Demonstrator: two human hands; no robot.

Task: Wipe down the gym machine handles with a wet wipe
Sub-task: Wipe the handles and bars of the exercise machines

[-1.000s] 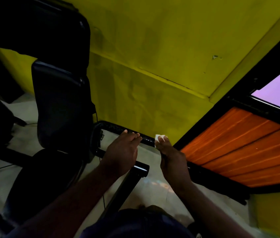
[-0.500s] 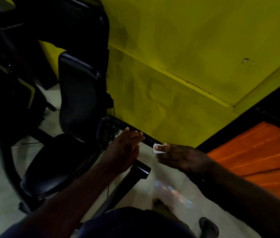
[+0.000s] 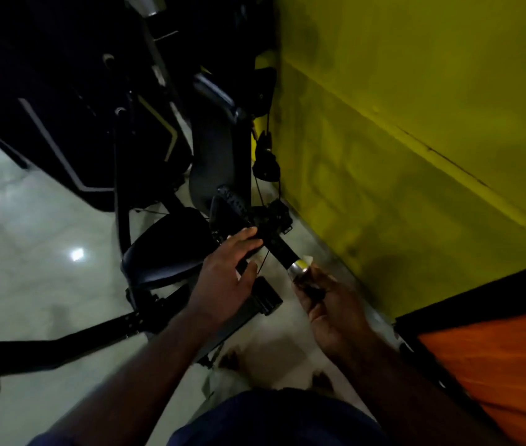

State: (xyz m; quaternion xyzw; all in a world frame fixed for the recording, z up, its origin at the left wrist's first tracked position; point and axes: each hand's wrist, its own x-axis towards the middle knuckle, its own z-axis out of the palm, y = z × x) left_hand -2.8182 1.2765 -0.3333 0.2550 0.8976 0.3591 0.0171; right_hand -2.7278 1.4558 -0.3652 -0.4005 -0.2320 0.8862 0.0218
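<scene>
Our left hand (image 3: pixel 226 281) lies with fingers straight across the black handle (image 3: pixel 279 244). At the handle's silver end, our right hand (image 3: pixel 332 310) pinches the wet wipe (image 3: pixel 308 261); the yellow wall (image 3: pixel 416 156) runs just beyond the handle.

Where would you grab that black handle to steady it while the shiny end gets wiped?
Probably the straight black stretch of the handle, just above its silver end. Come from the seat side, where the left hand is: the wall crowds the other side and the right hand holds the wipe at the end.
</scene>
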